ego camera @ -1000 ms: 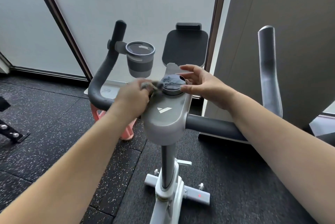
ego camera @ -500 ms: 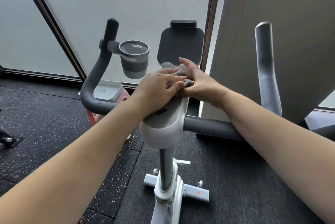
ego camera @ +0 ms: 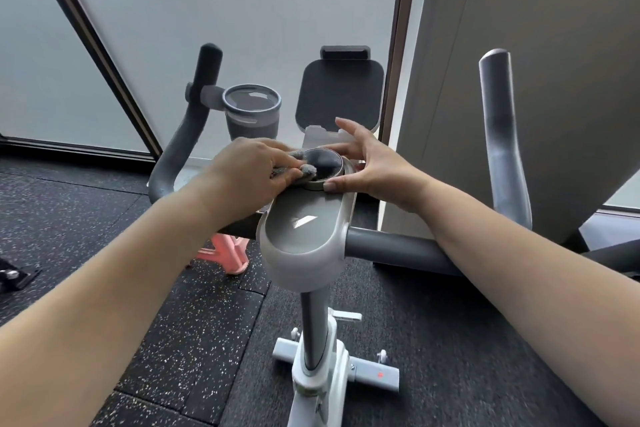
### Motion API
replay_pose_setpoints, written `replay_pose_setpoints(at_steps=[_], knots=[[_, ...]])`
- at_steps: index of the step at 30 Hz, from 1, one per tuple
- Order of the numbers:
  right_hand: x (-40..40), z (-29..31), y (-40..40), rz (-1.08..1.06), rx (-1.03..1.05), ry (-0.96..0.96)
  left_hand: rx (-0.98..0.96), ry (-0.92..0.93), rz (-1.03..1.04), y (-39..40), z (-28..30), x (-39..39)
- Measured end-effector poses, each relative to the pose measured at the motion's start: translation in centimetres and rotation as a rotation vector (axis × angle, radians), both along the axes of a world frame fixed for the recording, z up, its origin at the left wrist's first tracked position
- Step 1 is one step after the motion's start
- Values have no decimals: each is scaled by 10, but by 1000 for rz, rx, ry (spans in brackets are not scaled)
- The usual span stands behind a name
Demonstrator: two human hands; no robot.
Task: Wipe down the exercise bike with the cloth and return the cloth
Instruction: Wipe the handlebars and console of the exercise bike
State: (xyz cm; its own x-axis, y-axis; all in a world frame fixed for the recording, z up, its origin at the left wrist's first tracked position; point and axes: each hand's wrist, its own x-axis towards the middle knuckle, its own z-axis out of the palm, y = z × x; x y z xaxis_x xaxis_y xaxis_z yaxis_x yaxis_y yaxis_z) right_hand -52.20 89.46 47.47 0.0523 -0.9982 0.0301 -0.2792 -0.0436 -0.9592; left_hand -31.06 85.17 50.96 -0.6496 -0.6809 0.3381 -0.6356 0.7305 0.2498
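Observation:
The exercise bike's grey console (ego camera: 304,229) fills the middle of the head view, with a round dark display dial (ego camera: 323,163) at its far end. My left hand (ego camera: 249,174) grips a small grey cloth (ego camera: 304,168) and holds it against the dial's left rim. My right hand (ego camera: 367,163) rests on the dial's right side, thumb along the near rim and fingers spread toward the phone holder (ego camera: 341,94). Dark handlebars rise at the left (ego camera: 194,115) and right (ego camera: 502,136). Most of the cloth is hidden under my left fingers.
A grey cup holder (ego camera: 251,111) hangs off the left handlebar. A pink stool (ego camera: 225,253) stands on the speckled black floor mats (ego camera: 173,340) behind the console. Frosted glass panels (ego camera: 242,11) and a grey wall (ego camera: 536,46) close the far side. The bike's white base (ego camera: 318,374) is below.
My left hand has slid the cloth back off the dial's top to its left rim, uncovering the display. My right hand has opened and now braces the dial's right side.

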Motion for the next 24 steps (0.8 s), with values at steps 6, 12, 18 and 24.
replay_pose_setpoints(at_steps=[6,12,18,24], knots=[[0,-1,-1,-7,5,19,68,409,292,0,6,11],[-1,-1,-1,-13,14,-5,61,453,208,-6,-6,-39],[0,-2,-1,-14,19,-52,118,166,-4,0,-19,-50],[1,0,-2,-39,20,22,44,44,-96,9,-11,-41]])
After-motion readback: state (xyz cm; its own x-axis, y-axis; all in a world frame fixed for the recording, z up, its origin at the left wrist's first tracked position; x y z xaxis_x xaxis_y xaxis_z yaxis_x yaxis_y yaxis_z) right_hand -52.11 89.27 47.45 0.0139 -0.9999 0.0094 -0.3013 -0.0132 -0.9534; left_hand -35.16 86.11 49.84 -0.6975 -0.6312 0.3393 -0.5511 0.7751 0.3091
